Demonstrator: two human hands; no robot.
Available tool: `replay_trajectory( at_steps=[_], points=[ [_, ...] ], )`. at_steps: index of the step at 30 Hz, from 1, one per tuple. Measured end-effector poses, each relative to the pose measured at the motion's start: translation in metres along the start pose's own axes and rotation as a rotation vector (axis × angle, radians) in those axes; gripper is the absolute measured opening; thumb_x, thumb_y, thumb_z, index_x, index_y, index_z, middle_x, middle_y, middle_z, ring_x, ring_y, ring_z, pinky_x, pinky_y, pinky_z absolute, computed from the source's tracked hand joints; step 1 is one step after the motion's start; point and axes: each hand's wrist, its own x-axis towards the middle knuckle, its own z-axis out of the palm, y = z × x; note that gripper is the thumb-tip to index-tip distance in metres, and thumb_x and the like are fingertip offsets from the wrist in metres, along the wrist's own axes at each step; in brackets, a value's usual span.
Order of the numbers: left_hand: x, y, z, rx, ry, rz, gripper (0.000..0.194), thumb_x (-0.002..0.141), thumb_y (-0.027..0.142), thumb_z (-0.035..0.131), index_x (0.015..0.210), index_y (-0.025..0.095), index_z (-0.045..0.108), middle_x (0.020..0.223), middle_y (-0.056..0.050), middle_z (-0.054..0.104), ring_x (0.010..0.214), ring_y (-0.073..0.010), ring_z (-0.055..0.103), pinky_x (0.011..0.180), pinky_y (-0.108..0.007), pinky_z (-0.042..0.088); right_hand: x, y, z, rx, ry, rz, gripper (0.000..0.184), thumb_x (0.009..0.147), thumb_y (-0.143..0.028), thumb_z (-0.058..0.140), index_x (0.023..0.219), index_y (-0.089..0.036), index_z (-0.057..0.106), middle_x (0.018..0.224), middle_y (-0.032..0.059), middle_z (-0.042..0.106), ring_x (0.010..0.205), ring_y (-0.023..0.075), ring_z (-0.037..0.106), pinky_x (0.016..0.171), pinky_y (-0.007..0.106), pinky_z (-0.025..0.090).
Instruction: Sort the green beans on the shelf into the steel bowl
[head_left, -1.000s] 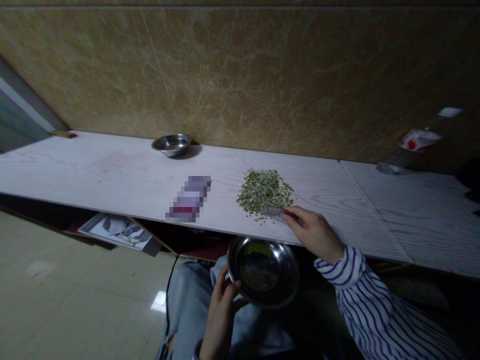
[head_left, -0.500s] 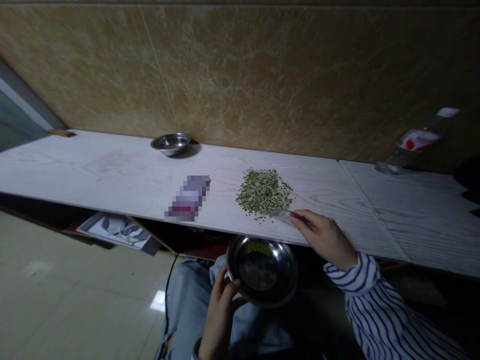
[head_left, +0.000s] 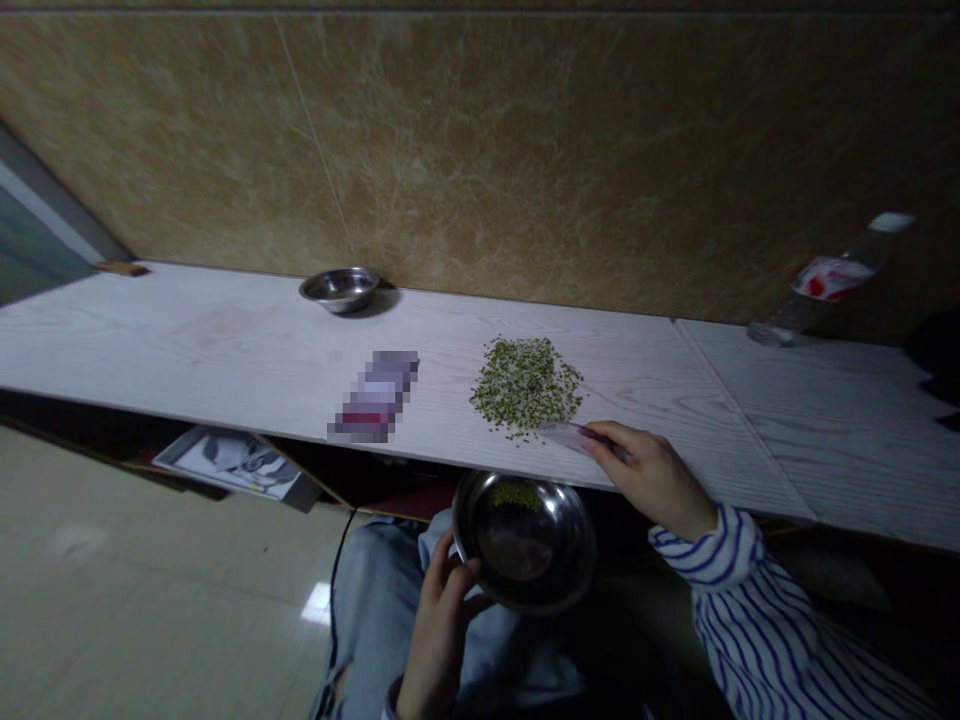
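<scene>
My left hand [head_left: 448, 600] grips the left rim of a steel bowl [head_left: 525, 575] held over my lap, below the table edge. A small heap of green beans [head_left: 515, 496] lies at the bowl's far side. My right hand [head_left: 654, 475] pinches the dark reddish handle of a small flat tool with a pale, see-through blade [head_left: 561, 434]; its exact kind is unclear. The blade rests on the tabletop at the near right edge of a spread pile of green beans mixed with white grains [head_left: 527, 385].
On the pale wood-grain table [head_left: 202, 365] a second steel bowl [head_left: 341, 290] stands by the wall. A blurred-out flat item [head_left: 375, 398] lies left of the pile. A clear bottle [head_left: 829, 280] stands at the right. Below, an open box [head_left: 232, 465] sits on a shelf.
Hardly anything differs. The view has shifted very slightly; both hands, the bowl and the pile keep their places.
</scene>
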Motion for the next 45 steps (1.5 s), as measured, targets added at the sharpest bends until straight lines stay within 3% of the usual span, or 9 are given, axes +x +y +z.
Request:
replay_trajectory(
  at_steps=[6,25,35,45],
  points=[
    [0.0,-0.001,0.0,0.003,-0.022,-0.007,0.065,0.083,0.037,0.067,0.141,0.018,0.046,0.133,-0.015,0.061,0.104,-0.0268,0.064,0.078,-0.037,0.057,0.003,0.0,0.003,0.022,0.001,-0.019,0.02,0.094,-0.027,0.054,0.103,-0.022,0.072,0.099,0.0043,0.079,0.089,0.0209,0.075,0.077,0.029,0.057],
    [0.0,-0.004,0.007,0.011,0.059,0.03,0.062,0.075,0.042,0.07,0.132,0.022,0.058,0.128,-0.013,0.065,0.105,-0.03,0.065,0.072,-0.037,0.057,0.007,-0.012,0.006,0.013,-0.008,-0.093,0.022,0.094,-0.025,0.054,0.102,-0.023,0.075,0.099,0.0051,0.08,0.087,0.0215,0.075,0.081,0.033,0.06],
    [-0.003,0.005,0.003,0.015,-0.039,0.008,0.054,0.083,0.036,0.067,0.134,0.021,0.054,0.126,-0.011,0.065,0.106,-0.0272,0.064,0.078,-0.038,0.056,0.009,-0.012,0.012,0.015,-0.026,-0.093,0.022,0.094,-0.025,0.056,0.106,-0.022,0.074,0.104,0.0053,0.079,0.093,0.0216,0.075,0.083,0.033,0.06],
    [-0.001,0.002,-0.001,0.012,-0.018,0.006,0.056,0.082,0.038,0.069,0.134,0.023,0.055,0.131,-0.013,0.063,0.105,-0.0276,0.065,0.077,-0.037,0.057,0.01,-0.009,0.011,-0.004,-0.015,-0.073,0.023,0.095,-0.025,0.054,0.107,-0.022,0.073,0.103,0.0051,0.079,0.09,0.0213,0.075,0.082,0.033,0.059]
  ],
)
